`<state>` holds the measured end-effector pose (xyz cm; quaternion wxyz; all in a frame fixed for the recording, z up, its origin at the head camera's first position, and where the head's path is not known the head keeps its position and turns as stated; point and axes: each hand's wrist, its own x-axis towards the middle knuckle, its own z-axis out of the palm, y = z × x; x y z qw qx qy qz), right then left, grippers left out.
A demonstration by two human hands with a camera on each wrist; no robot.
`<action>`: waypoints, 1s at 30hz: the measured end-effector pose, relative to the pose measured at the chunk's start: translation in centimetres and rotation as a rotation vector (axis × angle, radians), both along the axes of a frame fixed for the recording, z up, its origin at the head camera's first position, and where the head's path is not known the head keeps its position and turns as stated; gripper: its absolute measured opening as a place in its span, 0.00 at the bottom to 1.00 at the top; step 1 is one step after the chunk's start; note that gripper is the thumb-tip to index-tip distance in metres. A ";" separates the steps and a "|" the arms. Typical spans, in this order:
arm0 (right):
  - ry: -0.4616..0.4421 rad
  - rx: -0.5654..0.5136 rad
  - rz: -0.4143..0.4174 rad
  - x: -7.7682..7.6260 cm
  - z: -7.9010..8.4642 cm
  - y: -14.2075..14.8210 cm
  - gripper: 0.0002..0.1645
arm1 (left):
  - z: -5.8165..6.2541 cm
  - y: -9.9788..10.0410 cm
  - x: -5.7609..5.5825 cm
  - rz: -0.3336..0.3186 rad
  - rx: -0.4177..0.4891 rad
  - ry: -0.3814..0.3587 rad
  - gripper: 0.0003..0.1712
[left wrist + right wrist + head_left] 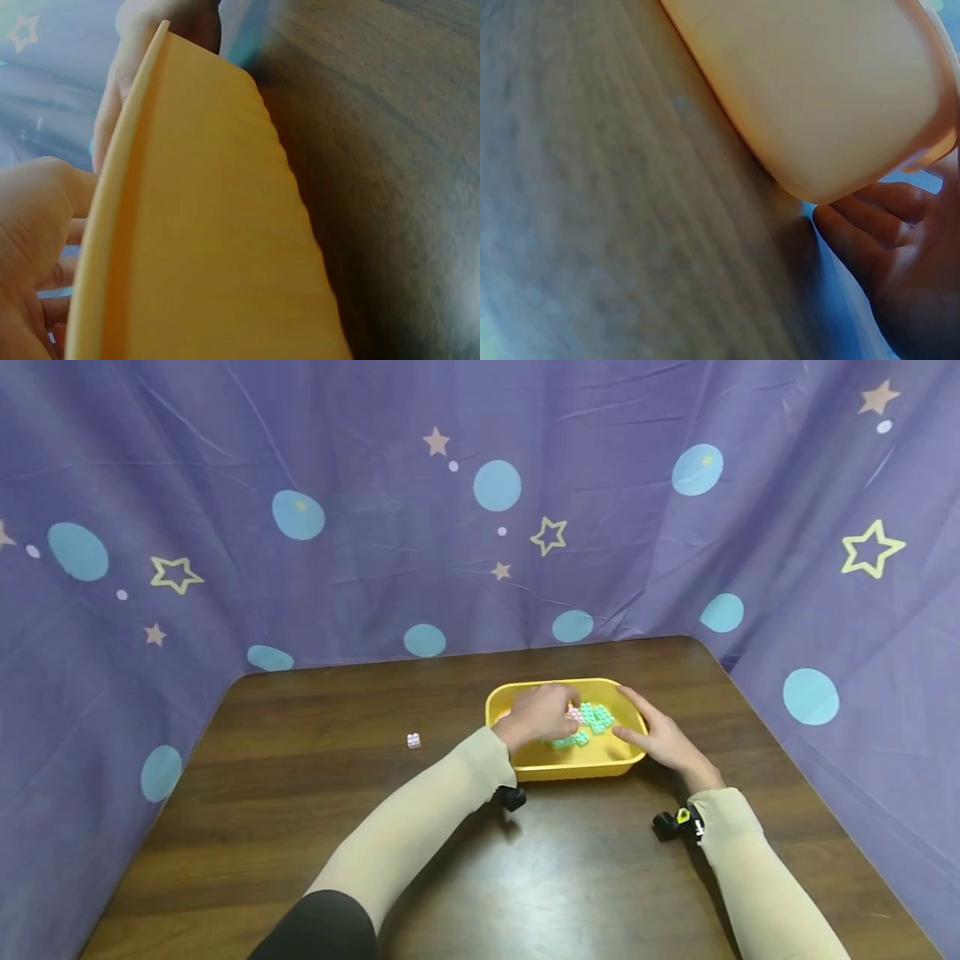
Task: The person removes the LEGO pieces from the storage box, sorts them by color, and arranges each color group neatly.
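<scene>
A yellow plastic basin (577, 771) sits on the table with pink and mint-green toy building bricks (597, 717) inside. Reaching over its near left rim, my left hand (542, 714) is down among the bricks, thumb and index finger apart with pink bricks showing between them. The left wrist view has the basin's wall (202, 202) hiding the fingertips. My right hand (663, 742) holds the basin's right end, thumb over the rim and fingers along the outside. Those fingers (855, 229) show beside the basin's corner in the right wrist view.
One pale pink brick (413, 741) lies by itself on the brown wooden table (315, 760), left of the basin. A purple curtain (375, 568) with stars and blue dots hangs behind and along both sides of the table.
</scene>
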<state>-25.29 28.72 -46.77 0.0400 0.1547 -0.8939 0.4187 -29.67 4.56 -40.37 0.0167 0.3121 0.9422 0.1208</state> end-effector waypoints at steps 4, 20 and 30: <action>0.003 0.006 0.005 -0.2 0.2 -0.3 0.46 | -0.1 0.2 0.0 0.018 -0.005 -0.018 0.19; -0.010 0.005 0.001 0.3 0.3 -0.1 0.47 | -1.7 0.3 -1.1 0.098 -0.047 -0.039 0.10; -0.012 0.005 -0.005 0.3 0.1 0.0 0.46 | -1.6 0.6 -1.2 0.059 -0.043 -0.024 0.06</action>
